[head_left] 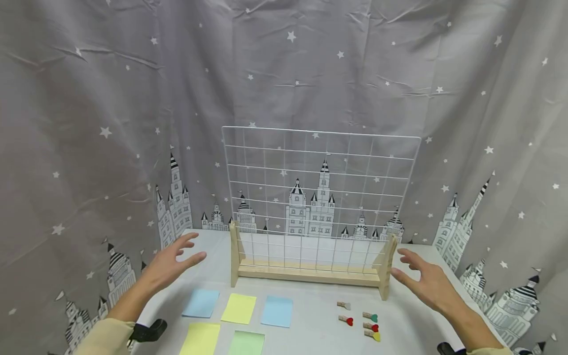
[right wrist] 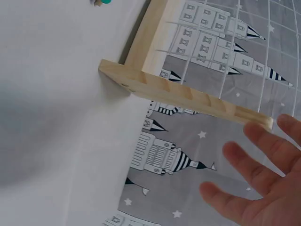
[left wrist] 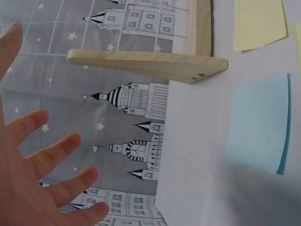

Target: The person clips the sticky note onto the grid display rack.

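Note:
A white wire grid (head_left: 321, 131) stands upright in a wooden stand (head_left: 310, 277) on the white table. My left hand (head_left: 170, 264) hovers to the left of the stand, holding nothing. In the left wrist view its fingers (left wrist: 55, 154) are spread and relaxed, beside the wooden end piece (left wrist: 141, 60). On the other side, my right hand (head_left: 426, 282) is raised close to the stand's right end, also holding nothing. Its loosely bent fingers (right wrist: 256, 169) appear in the right wrist view, with the tips near the top of the end piece (right wrist: 188, 96).
In front of the stand lie sticky notes: two blue (head_left: 200, 303), two yellow (head_left: 238, 308) and one green (head_left: 247, 343). To their right are several small wooden clothespins (head_left: 371, 327) with coloured hearts. A grey curtain (head_left: 288, 74) with stars and castles hangs behind the table.

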`<state>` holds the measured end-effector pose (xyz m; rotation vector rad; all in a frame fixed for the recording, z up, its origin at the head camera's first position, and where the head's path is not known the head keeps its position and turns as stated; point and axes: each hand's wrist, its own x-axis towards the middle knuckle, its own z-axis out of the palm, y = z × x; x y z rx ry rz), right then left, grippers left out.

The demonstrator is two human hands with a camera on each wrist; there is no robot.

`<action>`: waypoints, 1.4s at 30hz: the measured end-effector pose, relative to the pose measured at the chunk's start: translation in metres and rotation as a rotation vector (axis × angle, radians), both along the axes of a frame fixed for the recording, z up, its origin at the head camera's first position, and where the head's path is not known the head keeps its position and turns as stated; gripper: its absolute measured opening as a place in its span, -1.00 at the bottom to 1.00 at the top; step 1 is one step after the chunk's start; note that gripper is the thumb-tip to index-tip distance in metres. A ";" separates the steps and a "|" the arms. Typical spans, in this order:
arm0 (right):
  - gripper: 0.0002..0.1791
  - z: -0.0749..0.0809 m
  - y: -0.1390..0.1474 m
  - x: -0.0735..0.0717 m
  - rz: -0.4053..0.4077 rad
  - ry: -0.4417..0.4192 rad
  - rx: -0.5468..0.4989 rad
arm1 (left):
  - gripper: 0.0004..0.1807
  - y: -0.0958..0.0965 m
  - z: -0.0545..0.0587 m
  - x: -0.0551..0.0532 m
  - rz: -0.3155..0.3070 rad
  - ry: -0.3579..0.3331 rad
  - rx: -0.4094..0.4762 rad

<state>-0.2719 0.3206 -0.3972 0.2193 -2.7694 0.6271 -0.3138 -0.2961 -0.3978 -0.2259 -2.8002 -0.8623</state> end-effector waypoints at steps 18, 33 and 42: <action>-0.26 -0.028 -0.005 -0.006 -0.090 -0.197 -0.189 | -0.08 -0.013 -0.034 -0.012 0.010 -0.118 0.020; -0.18 -0.056 -0.012 -0.007 -0.116 -0.287 -0.374 | -0.11 -0.014 -0.062 -0.019 -0.009 -0.167 0.058; -0.23 -0.065 -0.017 -0.008 -0.124 -0.315 -0.433 | -0.11 -0.017 -0.073 -0.018 0.005 -0.179 0.057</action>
